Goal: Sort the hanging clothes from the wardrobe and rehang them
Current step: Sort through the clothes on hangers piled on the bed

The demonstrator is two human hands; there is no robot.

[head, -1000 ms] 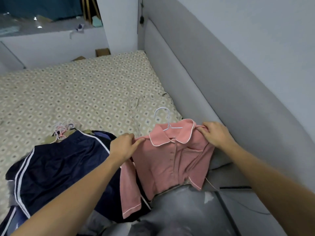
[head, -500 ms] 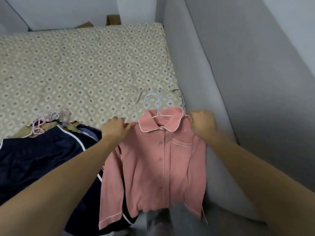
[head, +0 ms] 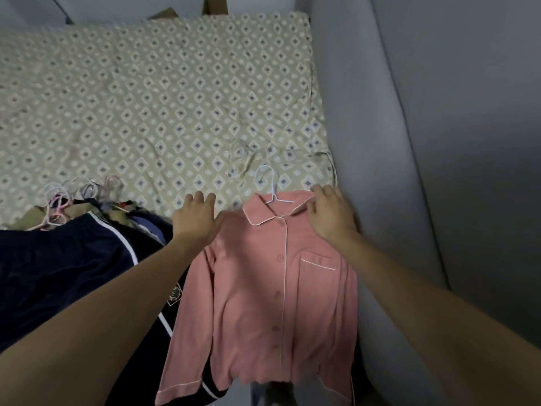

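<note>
While the pink shirt lies on its hanger at the bed's right edge, smooth both shoulders outward with your left hand and right hand, fingers loose, gripping nothing

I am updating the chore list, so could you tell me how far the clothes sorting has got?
Done: pink button-up shirt lies flat on the patterned bed, white wire hanger inside. In hand: left hand and right hand rest at its shoulders. Left: navy white-striped garment pile and rehanging.
</note>
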